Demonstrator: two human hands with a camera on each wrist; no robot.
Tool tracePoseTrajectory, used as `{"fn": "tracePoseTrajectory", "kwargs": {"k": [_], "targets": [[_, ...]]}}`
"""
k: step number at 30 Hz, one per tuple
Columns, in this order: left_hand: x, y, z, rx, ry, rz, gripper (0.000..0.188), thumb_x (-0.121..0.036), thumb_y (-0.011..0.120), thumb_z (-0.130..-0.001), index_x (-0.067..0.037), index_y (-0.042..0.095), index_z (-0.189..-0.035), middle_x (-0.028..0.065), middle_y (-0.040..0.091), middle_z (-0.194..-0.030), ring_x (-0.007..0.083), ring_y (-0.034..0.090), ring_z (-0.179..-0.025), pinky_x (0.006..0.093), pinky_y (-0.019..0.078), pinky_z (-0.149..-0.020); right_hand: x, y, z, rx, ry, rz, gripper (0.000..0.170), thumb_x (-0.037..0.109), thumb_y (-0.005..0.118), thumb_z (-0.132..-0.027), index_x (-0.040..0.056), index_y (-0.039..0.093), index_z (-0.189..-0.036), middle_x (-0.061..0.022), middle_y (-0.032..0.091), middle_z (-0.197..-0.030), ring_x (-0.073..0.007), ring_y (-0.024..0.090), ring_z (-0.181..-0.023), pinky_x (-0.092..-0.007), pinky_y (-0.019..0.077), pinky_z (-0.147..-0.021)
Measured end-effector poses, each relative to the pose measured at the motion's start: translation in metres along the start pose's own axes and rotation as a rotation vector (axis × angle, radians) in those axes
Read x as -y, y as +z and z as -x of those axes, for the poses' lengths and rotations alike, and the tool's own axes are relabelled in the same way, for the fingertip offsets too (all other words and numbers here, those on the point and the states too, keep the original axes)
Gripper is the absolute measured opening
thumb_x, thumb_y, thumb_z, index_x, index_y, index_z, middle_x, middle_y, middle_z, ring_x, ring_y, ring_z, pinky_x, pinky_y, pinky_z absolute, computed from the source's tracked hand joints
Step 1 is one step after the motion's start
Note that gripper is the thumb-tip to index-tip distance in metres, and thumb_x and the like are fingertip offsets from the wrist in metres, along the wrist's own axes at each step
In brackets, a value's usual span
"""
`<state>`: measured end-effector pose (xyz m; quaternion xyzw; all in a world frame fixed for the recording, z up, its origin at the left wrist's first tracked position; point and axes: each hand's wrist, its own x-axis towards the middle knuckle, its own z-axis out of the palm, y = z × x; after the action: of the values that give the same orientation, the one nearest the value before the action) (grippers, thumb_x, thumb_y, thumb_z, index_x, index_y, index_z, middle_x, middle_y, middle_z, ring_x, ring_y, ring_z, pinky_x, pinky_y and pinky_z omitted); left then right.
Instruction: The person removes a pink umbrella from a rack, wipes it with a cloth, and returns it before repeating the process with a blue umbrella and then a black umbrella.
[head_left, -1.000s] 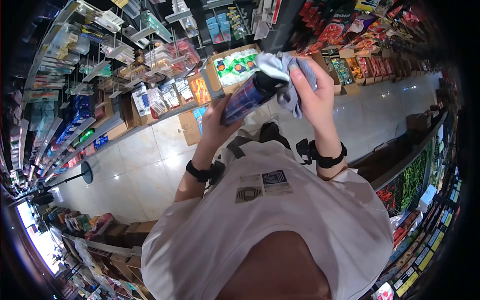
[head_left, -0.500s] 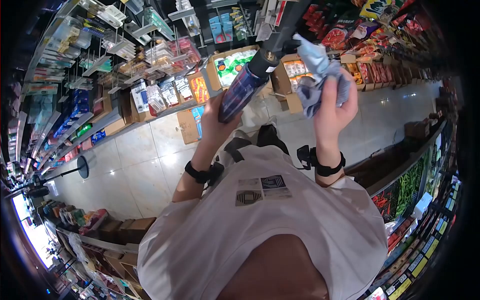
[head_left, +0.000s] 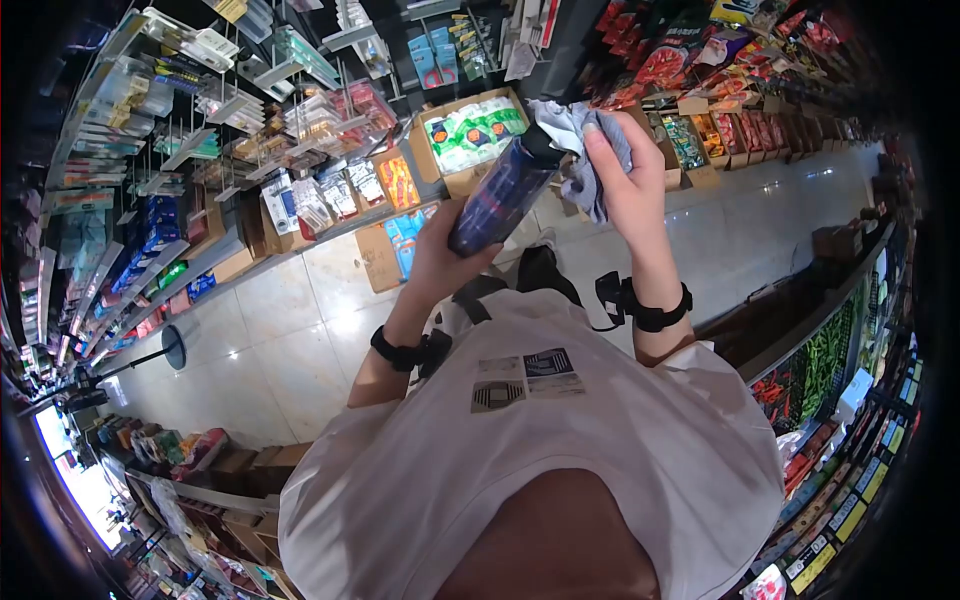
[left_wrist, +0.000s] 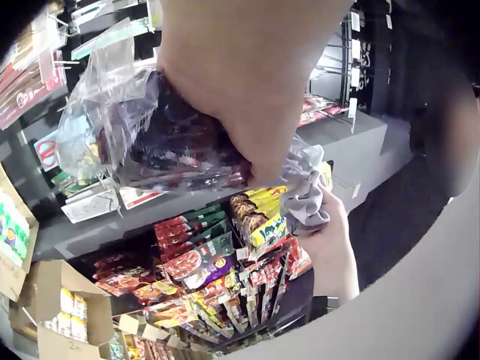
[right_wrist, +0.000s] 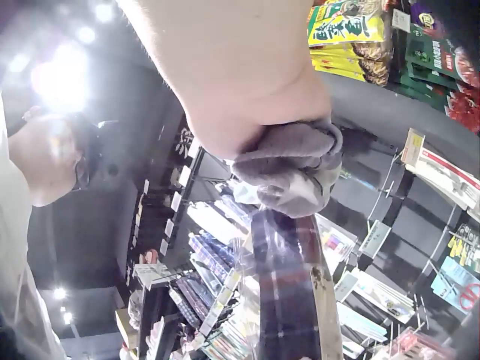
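My left hand point(head_left: 440, 255) grips the lower part of a dark blue plaid folded umbrella point(head_left: 500, 205) in clear plastic. It tilts up and to the right, its black end point(head_left: 541, 147) uppermost. In my right hand point(head_left: 637, 180) is a crumpled grey cloth point(head_left: 583, 190), pinched with the thumb on top, and the cloth lies against that black end. The left wrist view shows loose plastic wrap point(left_wrist: 105, 112) sticking out past the umbrella. In the right wrist view the cloth point(right_wrist: 296, 169) covers the umbrella's end, and the right fingers are mostly hidden.
Hooks with packaged goods point(head_left: 230, 105) fill the rack ahead and to the left. Open cartons, one with green-and-white packs point(head_left: 475, 135), line its foot. Snack packets point(head_left: 670, 65) hang at the right. A tiled floor point(head_left: 270, 340) runs behind, with low shelves on both sides.
Half a second ago the cloth was off to the right, away from the umbrella's bare black end. My right hand has since brought it back left onto that end. The left hand keeps its grip.
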<state>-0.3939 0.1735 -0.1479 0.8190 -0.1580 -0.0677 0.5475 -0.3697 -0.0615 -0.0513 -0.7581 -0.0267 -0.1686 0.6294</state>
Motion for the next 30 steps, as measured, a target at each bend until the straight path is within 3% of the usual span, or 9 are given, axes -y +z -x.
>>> {"fn": "tracePoseTrajectory", "kwargs": {"k": [5, 8, 12, 17, 22, 26, 30], "targets": [[0.006, -0.005, 0.004, 0.141, -0.129, 0.347, 0.059, -0.015, 0.079, -0.069, 0.000, 0.053, -0.121, 0.0104, 0.065, -0.102, 0.0174, 0.061, -0.094, 0.0324, 0.0478, -0.086, -0.009, -0.005, -0.009, 0.053, 0.014, 0.067, 0.020, 0.013, 0.062, -0.090, -0.0017, 0.062, -0.104, -0.0047, 0.062, -0.083, -0.0088, 0.056, -0.078, -0.0251, 0.0452, -0.073], [0.026, -0.013, 0.007, 0.245, -0.130, 0.412, 0.061, -0.009, 0.078, -0.070, 0.001, 0.051, -0.124, 0.0091, 0.064, -0.111, 0.0157, 0.062, -0.098, 0.0318, 0.0484, -0.090, -0.020, -0.008, -0.017, 0.082, 0.053, 0.265, 0.022, 0.016, 0.062, -0.090, -0.0016, 0.063, -0.104, -0.0060, 0.064, -0.083, -0.0092, 0.058, -0.079, -0.0260, 0.0462, -0.073], [0.034, -0.022, 0.010, 0.190, -0.168, 0.542, 0.056, -0.008, 0.072, -0.073, 0.002, 0.051, -0.124, 0.0098, 0.064, -0.109, 0.0167, 0.063, -0.098, 0.0325, 0.0492, -0.089, -0.039, -0.018, -0.017, 0.062, 0.066, 0.324, 0.023, 0.017, 0.064, -0.089, -0.0010, 0.064, -0.103, -0.0066, 0.065, -0.084, -0.0098, 0.060, -0.079, -0.0266, 0.0474, -0.073], [0.025, -0.031, 0.008, 0.091, -0.221, 0.586, 0.052, -0.009, 0.066, -0.077, 0.002, 0.049, -0.125, 0.0103, 0.063, -0.110, 0.0176, 0.062, -0.098, 0.0325, 0.0498, -0.088, -0.030, -0.015, -0.013, 0.133, 0.250, 0.097, 0.023, 0.016, 0.068, -0.087, -0.0012, 0.065, -0.102, -0.0031, 0.066, -0.086, -0.0065, 0.059, -0.078, -0.0242, 0.0472, -0.071], [0.028, -0.034, 0.008, 0.152, -0.229, 0.621, 0.053, -0.008, 0.065, -0.078, 0.001, 0.047, -0.127, 0.0106, 0.063, -0.110, 0.0173, 0.062, -0.099, 0.0323, 0.0497, -0.087, -0.025, 0.008, -0.012, 0.140, 0.357, -0.229, 0.027, 0.012, 0.070, -0.086, 0.0000, 0.063, -0.109, -0.0008, 0.065, -0.092, -0.0044, 0.058, -0.083, -0.0212, 0.0465, -0.074], [0.022, -0.034, 0.004, 0.229, -0.177, 0.605, 0.055, -0.007, 0.068, -0.078, 0.001, 0.047, -0.128, 0.0098, 0.063, -0.110, 0.0164, 0.061, -0.098, 0.0322, 0.0492, -0.087, -0.019, 0.020, -0.015, 0.123, 0.312, -0.330, 0.027, 0.008, 0.068, -0.086, 0.0000, 0.062, -0.112, -0.0033, 0.064, -0.102, -0.0077, 0.058, -0.092, -0.0234, 0.0460, -0.082], [0.014, -0.039, -0.004, 0.177, -0.061, 0.329, 0.059, -0.012, 0.074, -0.077, 0.001, 0.049, -0.128, 0.0118, 0.063, -0.105, 0.0181, 0.060, -0.096, 0.0329, 0.0474, -0.085, -0.013, 0.018, -0.021, 0.195, -0.004, -0.118, 0.030, -0.003, 0.062, -0.080, -0.0018, 0.062, -0.110, -0.0076, 0.061, -0.111, -0.0137, 0.057, -0.102, -0.0277, 0.0438, -0.091]]}}
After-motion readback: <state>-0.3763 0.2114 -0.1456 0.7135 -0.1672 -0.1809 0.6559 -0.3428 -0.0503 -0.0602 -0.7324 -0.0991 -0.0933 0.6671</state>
